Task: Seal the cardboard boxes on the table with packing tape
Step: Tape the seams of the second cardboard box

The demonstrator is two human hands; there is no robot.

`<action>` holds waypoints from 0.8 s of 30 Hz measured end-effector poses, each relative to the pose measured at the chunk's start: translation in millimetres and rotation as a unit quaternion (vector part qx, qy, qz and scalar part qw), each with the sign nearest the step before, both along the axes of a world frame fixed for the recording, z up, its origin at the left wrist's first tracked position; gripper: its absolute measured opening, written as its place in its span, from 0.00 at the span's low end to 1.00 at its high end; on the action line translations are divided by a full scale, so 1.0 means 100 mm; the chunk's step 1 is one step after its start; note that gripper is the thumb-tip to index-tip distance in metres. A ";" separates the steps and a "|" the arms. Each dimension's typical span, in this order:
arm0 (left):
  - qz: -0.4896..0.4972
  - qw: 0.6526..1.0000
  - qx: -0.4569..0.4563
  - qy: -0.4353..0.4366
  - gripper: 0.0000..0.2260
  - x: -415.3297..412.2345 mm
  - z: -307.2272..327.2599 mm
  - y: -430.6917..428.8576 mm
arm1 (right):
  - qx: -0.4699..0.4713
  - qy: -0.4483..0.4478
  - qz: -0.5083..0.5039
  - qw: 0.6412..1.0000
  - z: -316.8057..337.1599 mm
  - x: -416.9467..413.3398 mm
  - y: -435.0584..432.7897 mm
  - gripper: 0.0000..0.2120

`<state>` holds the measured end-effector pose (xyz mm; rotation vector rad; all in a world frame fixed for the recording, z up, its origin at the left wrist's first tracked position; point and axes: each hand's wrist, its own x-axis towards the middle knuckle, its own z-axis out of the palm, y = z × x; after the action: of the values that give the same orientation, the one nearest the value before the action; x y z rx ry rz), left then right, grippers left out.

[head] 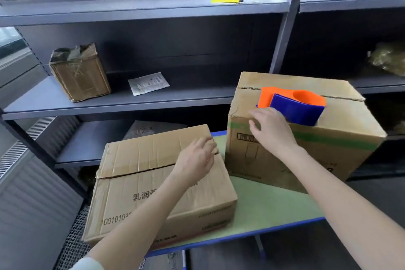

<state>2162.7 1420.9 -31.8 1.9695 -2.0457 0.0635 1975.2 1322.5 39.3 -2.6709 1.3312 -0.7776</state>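
Two cardboard boxes stand on a small green table (267,208). The low, wide box (140,184) is at the left with its top flaps closed along a middle seam. My left hand (196,159) rests on its top near the right end of that seam, fingers loosely bent. The taller box (328,136) is at the right. An orange and blue tape dispenser (293,105) lies on its top. My right hand (271,129) hovers at the box's near top edge, just in front of the dispenser, fingers relaxed and holding nothing.
Dark metal shelving (140,98) runs behind the table. On it are a worn small carton (80,72), a white packet (149,83) and, one shelf up, a yellow utility knife (228,0). A radiator grille (28,138) lies at the left. A person's hair shows at top right.
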 end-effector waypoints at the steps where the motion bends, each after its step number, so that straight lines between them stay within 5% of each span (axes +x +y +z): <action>1: -0.012 0.999 -0.032 0.007 0.16 -0.09 0.06 -0.12 | -0.025 -0.005 -0.021 0.999 0.04 -0.10 -0.07 0.15; 6: -0.058 0.989 -0.132 0.026 0.16 -0.49 0.33 -0.62 | -0.114 0.007 -0.102 0.988 0.14 -0.52 -0.29 0.15; 11: -0.027 0.996 -0.088 -0.008 0.20 -0.68 0.36 -0.87 | -0.032 0.053 -0.178 0.982 0.20 -0.75 -0.44 0.23; 21: -0.037 0.996 -0.080 0.033 0.21 -0.58 0.31 -0.80 | -0.003 0.046 -0.119 0.992 0.27 -0.67 -0.44 0.18; 24: 0.021 0.974 -0.164 0.156 0.18 -0.45 0.29 -0.65 | -0.004 0.008 -0.056 0.998 0.29 -0.46 -0.26 0.18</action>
<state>2118.1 1355.5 -2.4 1.6976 -1.6731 0.0888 1929.7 1296.9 68.2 -2.6345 1.4949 -0.7759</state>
